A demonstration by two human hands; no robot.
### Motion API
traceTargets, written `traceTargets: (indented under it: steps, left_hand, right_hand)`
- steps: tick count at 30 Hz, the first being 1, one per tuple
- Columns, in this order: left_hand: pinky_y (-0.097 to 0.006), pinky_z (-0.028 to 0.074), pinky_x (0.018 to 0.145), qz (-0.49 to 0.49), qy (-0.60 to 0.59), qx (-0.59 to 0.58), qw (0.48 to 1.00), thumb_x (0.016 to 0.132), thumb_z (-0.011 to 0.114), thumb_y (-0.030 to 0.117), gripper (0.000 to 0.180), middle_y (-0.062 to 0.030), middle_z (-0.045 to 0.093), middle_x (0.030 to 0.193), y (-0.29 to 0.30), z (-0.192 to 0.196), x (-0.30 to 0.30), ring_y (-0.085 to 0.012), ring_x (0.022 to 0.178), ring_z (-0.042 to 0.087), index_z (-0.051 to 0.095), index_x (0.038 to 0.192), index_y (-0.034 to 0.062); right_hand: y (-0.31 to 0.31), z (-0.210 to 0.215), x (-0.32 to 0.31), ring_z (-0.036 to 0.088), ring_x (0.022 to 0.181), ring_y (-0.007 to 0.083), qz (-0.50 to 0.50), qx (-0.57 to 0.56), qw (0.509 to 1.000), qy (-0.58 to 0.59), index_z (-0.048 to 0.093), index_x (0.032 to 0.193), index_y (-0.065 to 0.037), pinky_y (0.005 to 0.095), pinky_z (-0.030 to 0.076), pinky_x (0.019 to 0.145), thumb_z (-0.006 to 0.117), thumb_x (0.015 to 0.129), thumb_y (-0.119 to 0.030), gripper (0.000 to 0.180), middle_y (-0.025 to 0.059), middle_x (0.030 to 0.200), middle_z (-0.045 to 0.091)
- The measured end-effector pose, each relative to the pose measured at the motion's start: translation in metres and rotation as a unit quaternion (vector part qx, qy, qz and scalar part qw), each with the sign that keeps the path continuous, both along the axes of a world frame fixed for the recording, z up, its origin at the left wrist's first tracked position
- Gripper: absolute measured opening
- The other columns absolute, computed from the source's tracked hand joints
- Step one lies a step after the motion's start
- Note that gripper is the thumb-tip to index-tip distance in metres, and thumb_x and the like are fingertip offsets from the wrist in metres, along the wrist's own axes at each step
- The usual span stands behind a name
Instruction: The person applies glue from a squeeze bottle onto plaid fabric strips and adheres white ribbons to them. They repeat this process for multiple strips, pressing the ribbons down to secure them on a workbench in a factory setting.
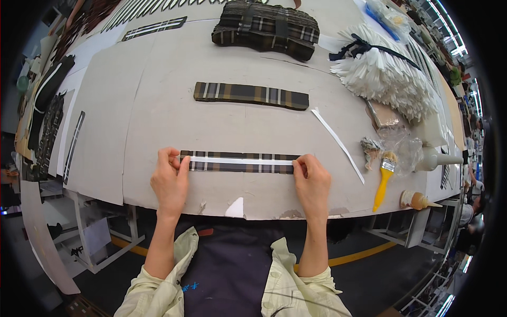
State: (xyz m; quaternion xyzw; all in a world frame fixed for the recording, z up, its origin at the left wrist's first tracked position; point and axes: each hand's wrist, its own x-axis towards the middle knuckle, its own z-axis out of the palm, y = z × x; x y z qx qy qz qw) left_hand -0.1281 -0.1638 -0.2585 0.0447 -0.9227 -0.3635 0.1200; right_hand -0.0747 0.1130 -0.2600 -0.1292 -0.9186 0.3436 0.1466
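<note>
A dark plaid fabric strip (232,168) lies flat on the table near its front edge. Along its length runs a narrow white strip (240,160), straight and close to the middle of the fabric. My left hand (171,182) pinches the left end of the white strip, its fingertips at the fabric's end. At the other end my right hand (312,182) is closed on the white strip in the same way. Beyond them rests a small stack of plaid strips (251,95). A loose white strip (338,145) lies slantwise to the right.
At the back stands a tied plaid bundle (266,29). A bunch of white strips (385,74) lies at the right, bound with dark cloth. Nearer are a yellow-handled brush (384,182), a small nozzle bottle (417,200) and a white bottle (430,158). Another plaid strip (154,28) lies far left.
</note>
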Motion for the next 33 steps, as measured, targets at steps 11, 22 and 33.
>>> traceTargets:
  steps: [11, 22, 33]
  left_hand:
    - [-0.031, 0.044, 0.058, -0.023, 0.019, -0.012, 0.999, 0.087, 0.067, 0.009, 0.009, -0.0063, 0.057, 0.072, -0.006, -0.009, 0.000, -0.0184, 0.060, 0.054, 0.062, 0.091, 0.0026]
    - [-0.043, 0.044, 0.091, -0.365, 0.186, -0.085, 0.908, 0.074, 0.058, -0.005, 0.039, -0.0141, 0.058, 0.113, 0.125, -0.002, 0.042, -0.0316, 0.107, 0.055, 0.062, 0.113, -0.0038]
    - [-0.044, 0.041, 0.094, -0.362, 0.173, -0.118, 0.908, 0.074, 0.058, 0.001, 0.042, -0.0130, 0.057, 0.114, 0.125, -0.008, 0.037, -0.0302, 0.109, 0.054, 0.061, 0.115, -0.0036]
  right_hand:
    - [0.000, -0.003, 0.000, 0.060, 0.065, 0.0323, 0.002, 0.009, 1.000, 0.021, 0.054, 0.081, -0.004, 0.0414, 0.046, 0.059, 0.060, 0.084, -0.003, 0.007, 0.0122, 0.077, 0.061]
    - [-0.002, -0.004, -0.001, 0.061, 0.065, 0.0354, 0.007, 0.045, 0.998, 0.034, 0.053, 0.083, -0.002, 0.0444, 0.047, 0.058, 0.059, 0.087, -0.008, 0.009, 0.0145, 0.078, 0.061]
    - [-0.010, 0.008, 0.020, 0.055, 0.101, 0.0300, 0.078, 0.178, 0.972, 0.135, 0.064, 0.103, -0.002, 0.0418, 0.042, 0.084, 0.060, 0.076, 0.001, 0.028, 0.0092, 0.102, 0.059]
